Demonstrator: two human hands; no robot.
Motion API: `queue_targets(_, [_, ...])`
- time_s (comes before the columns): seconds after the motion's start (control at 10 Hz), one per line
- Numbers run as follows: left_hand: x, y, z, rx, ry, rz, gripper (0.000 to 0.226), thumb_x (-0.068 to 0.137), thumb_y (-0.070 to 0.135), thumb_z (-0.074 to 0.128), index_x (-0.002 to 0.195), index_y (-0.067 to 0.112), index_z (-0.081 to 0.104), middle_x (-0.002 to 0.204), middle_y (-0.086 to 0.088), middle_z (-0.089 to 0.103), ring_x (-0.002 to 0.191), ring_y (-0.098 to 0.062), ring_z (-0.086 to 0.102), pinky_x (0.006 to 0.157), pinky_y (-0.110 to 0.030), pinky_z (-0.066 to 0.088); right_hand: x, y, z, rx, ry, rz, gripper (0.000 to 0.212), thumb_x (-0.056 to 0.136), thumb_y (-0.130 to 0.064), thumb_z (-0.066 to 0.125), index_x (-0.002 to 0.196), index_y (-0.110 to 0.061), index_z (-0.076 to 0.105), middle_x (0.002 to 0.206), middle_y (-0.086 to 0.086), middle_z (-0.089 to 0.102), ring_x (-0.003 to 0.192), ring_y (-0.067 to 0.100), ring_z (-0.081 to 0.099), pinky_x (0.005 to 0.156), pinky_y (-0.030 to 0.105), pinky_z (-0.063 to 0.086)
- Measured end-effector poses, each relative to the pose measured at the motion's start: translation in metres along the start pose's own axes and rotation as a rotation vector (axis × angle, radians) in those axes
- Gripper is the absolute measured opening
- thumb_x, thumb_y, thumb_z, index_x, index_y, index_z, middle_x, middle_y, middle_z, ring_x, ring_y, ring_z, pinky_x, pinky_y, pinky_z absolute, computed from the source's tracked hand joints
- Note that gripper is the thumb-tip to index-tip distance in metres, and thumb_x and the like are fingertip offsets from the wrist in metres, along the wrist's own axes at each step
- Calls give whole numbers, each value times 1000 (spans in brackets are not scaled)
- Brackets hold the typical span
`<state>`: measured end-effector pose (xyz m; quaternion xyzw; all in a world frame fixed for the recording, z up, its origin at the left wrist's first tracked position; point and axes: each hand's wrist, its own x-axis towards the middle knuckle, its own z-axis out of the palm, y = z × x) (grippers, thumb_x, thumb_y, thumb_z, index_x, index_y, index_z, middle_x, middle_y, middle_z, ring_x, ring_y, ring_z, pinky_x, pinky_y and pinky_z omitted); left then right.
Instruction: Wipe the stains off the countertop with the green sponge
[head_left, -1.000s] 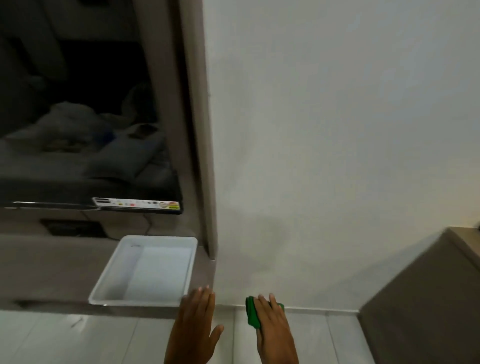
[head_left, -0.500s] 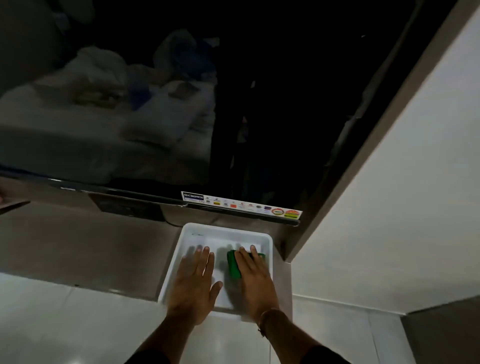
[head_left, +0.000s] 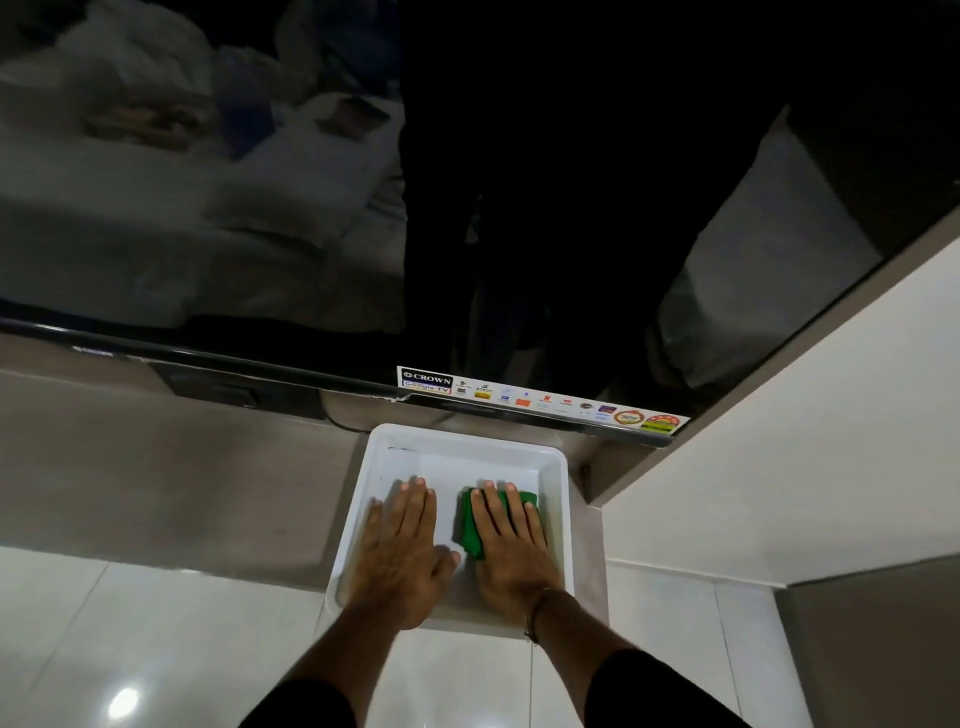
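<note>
The green sponge (head_left: 470, 525) lies inside a white tray (head_left: 563, 499), mostly hidden beneath my right hand (head_left: 511, 545), whose fingers lie flat over it and hold it down. My left hand (head_left: 402, 551) rests flat with fingers together over the left half of the tray and holds nothing. The tray sits at the right end of the grey countertop (head_left: 182, 478), its front edge overhanging. I can make out no stains on the countertop.
A large black TV (head_left: 467, 182) hangs just above and behind the tray. A white wall (head_left: 779, 441) juts out right of the tray. White floor tiles (head_left: 130, 649) lie below, and a dark cabinet (head_left: 883, 649) stands at lower right.
The view swung from the white wall to the TV and tray. Both hands moved from in front of the counter to inside the tray, the right one carrying the sponge.
</note>
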<state>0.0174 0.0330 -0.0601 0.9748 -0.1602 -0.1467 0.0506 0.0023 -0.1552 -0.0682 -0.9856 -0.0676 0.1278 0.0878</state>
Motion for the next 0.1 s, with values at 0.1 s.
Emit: queue_targets(0.1, [-9, 10, -9, 29, 35, 24, 80, 99, 63, 13, 159, 15, -6, 168, -14, -13, 152, -34, -18, 124, -58, 6, -5, 0, -7, 31, -16, -76, 83, 96, -55, 37, 157, -31, -13, 162, -5, -23, 151, 27, -20, 116, 45, -16])
